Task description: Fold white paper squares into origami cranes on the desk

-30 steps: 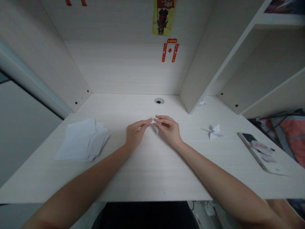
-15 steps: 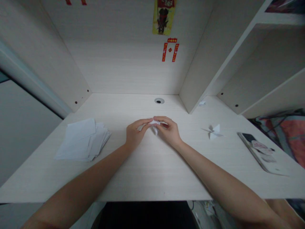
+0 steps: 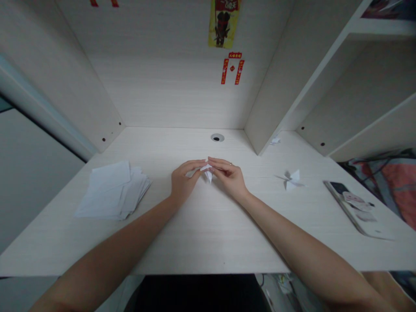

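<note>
1. A loose stack of white sheets (image 3: 108, 193) on the pale desk (image 3: 208, 238)
2. My left hand (image 3: 184, 177), thumb and fingers pinching a small folded paper (image 3: 208, 174)
3. That folded paper, between my hands, a pointed end toward me
4. My right hand (image 3: 232, 177), pinching the folded paper's other side
5. A pointed white paper shape (image 3: 293, 180), well apart from my hands
6. A phone (image 3: 357, 214), lying near that shape

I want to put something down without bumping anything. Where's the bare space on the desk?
Bare desk lies between the forearms, and between the right hand and the paper figure. It's crowded on the left at the paper stack, far right at the phone, and in the middle, where left hand and right hand pinch folded paper.
</note>
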Motion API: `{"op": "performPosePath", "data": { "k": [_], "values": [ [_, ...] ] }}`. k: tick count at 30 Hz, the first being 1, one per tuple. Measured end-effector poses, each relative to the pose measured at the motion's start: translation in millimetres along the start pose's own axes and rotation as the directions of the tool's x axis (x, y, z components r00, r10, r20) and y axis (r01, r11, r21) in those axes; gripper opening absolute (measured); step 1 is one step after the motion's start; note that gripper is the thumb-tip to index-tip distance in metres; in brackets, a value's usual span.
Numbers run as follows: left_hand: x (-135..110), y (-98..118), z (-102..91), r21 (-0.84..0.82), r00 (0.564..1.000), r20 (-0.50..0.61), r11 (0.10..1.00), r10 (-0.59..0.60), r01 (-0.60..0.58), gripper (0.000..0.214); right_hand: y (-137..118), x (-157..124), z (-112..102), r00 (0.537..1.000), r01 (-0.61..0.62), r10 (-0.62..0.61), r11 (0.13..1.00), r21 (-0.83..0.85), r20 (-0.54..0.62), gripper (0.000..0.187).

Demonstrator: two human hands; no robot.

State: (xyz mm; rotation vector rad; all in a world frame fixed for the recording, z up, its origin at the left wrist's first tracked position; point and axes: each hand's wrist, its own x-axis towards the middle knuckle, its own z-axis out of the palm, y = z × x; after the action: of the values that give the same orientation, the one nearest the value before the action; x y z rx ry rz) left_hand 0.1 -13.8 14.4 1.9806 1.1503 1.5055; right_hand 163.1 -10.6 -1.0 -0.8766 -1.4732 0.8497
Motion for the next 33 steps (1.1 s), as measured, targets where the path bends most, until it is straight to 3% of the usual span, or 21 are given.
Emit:
{"op": "performPosePath", "data": {
  "k": [12,20,26,33],
  "values": [
    [-0.9,-1.3,-0.8,-0.009,1.000,0.010,1.000,0.004,-0.004,0.015,-2.2,-0.5,1.1,1.000,0.014,-0.014,1.000,-0.010,0.009,0.019],
    [-0.3,-0.6,-0.9,0.017,1.000,0.001,1.000,-0.006,0.006,0.013,-2.8,-0.9,3.0,0.992,-0.129,0.130,0.984,0.120,0.002,0.024],
    [-0.2,0.3,-1.5,0.033,0.999,0.032,0.999,0.023,-0.024,0.015,-2.3,0.3,2.8,0.993,-0.108,0.112,0.987,0.118,-0.032,0.019],
    [-2.1,-1.7,3.3,0.002,0.984,0.109,0.990,-0.141,0.141,0.033,-5.2,2.2,1.0,0.988,-0.143,0.150,0.977,0.160,-0.035,0.020]
  ]
}}
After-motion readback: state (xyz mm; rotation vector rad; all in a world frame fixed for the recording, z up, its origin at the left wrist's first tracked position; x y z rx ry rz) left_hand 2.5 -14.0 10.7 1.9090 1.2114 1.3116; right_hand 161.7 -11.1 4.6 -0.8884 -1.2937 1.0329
